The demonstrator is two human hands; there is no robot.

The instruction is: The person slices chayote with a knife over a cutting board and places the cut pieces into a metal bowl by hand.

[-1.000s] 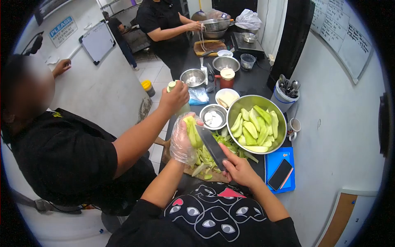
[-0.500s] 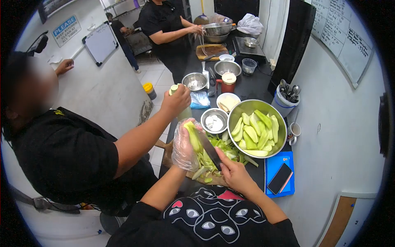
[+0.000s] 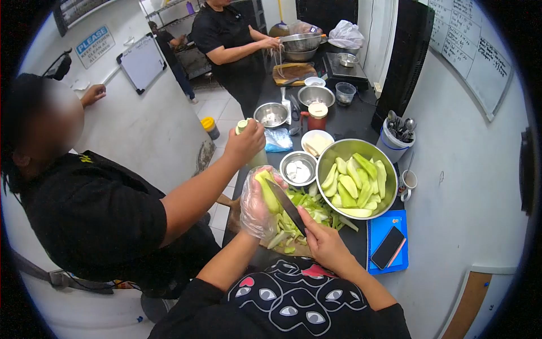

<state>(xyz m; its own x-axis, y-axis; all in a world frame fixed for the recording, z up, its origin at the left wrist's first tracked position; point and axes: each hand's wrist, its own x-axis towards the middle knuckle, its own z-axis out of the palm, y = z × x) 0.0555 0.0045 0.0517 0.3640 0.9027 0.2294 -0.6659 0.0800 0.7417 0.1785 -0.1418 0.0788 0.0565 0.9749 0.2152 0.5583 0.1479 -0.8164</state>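
Observation:
My left hand (image 3: 255,206), in a clear plastic glove, is closed around a pale green vegetable piece (image 3: 267,189). A kitchen knife (image 3: 289,210) is in my bare right hand (image 3: 326,244), its blade lying against the side of the piece. Below both hands, green peelings and scraps (image 3: 307,212) cover much of a wooden cutting board (image 3: 271,246). Just to the right stands a large steel bowl (image 3: 390,199) of pale green wedges (image 3: 354,183). Behind my hands is a small steel bowl (image 3: 298,168) with white pieces in it.
At my left a co-worker's hand (image 3: 247,141) grips a pale green, bottle-like thing. Another person (image 3: 228,39) works at the far end near stacked steel bowls (image 3: 302,48). A phone (image 3: 388,247) lies on a blue folder (image 3: 402,263). A red mug (image 3: 317,120) stands farther back.
The view has shifted slightly, so most things appear a little farther right. Both hands keep their grips, and the blade stays against the vegetable piece.

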